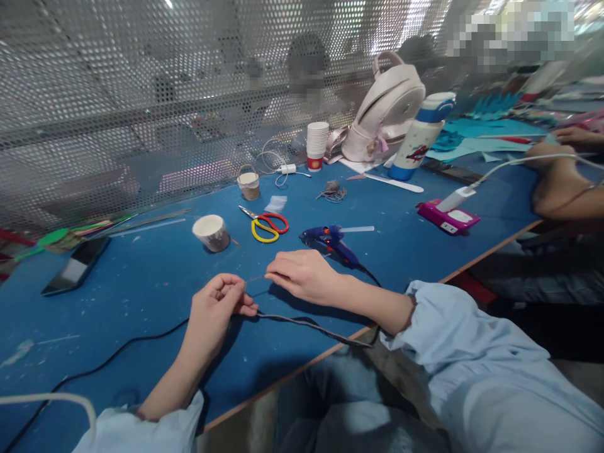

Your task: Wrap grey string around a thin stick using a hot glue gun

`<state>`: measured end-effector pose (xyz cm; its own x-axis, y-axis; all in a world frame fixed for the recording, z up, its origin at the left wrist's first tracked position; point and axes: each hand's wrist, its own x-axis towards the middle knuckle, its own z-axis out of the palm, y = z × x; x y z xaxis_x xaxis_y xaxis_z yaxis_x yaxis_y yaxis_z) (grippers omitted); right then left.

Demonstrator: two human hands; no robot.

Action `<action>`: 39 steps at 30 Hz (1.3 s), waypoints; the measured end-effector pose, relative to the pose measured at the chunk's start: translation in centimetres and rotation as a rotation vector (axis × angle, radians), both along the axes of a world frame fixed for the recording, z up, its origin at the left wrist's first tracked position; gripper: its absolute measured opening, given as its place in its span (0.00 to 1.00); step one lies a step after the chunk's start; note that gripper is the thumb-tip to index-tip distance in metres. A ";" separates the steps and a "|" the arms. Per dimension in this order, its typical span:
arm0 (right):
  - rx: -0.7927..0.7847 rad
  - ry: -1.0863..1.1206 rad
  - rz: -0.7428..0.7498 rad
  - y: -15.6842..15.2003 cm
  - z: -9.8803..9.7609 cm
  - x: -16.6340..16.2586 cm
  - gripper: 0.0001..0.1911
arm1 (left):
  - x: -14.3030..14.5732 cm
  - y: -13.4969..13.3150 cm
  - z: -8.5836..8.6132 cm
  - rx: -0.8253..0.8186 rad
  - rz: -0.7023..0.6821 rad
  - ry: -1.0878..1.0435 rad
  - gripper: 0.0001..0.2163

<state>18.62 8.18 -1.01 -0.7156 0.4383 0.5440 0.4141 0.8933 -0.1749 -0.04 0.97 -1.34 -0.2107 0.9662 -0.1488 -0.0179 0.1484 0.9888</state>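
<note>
My left hand (219,305) is closed in a pinch over the blue table, fingertips together. My right hand (306,275) pinches too, a short way to its right. A thin strand (255,278) runs taut across the gap between both sets of fingertips; whether it is thread or wire I cannot tell. From beneath my left fingers a grey cord (302,322) trails right to the table's front edge. Behind my right hand lies a blue glue gun (333,242) with a clear stick in its back. Scissors (267,225) with red and yellow handles rest beyond my hands.
A small paper tub (211,233) and a little handled bucket (248,185) stand beyond my hands. Farther back are stacked cups (317,146), a grey yarn bundle (333,192), a bottle (421,135) and a backpack (389,110). Another person's arm (561,179) rests at right. A phone (78,265) lies left.
</note>
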 end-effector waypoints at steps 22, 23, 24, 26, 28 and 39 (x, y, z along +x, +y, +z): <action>-0.010 -0.028 -0.033 0.0 0.1 0.0 0.15 | 0.0 -0.2 0.2 -0.006 -0.024 0.012 0.11; -0.015 -0.032 -0.036 -0.1 0.1 0.0 0.15 | 0.1 -0.2 0.2 -0.005 -0.026 0.013 0.11; -0.022 -0.038 -0.038 -0.1 0.1 0.0 0.15 | 0.1 -0.2 0.2 -0.005 -0.027 0.014 0.11; -0.044 -0.060 -0.049 -0.2 0.1 0.0 0.16 | 0.1 -0.1 0.3 -0.007 -0.028 0.017 0.11; -0.082 -0.076 -0.058 -0.3 0.1 -0.1 0.16 | 0.1 -0.1 0.3 -0.012 -0.028 0.016 0.11; -0.381 0.042 -0.061 -0.4 0.8 0.2 0.09 | -0.2 -0.2 0.5 0.029 -0.038 0.031 0.10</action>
<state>18.82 7.75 -0.23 -0.6625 0.6556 0.3622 0.4496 0.7349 -0.5077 -0.20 0.81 -0.89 -0.1783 0.9773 -0.1145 0.0174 0.1195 0.9927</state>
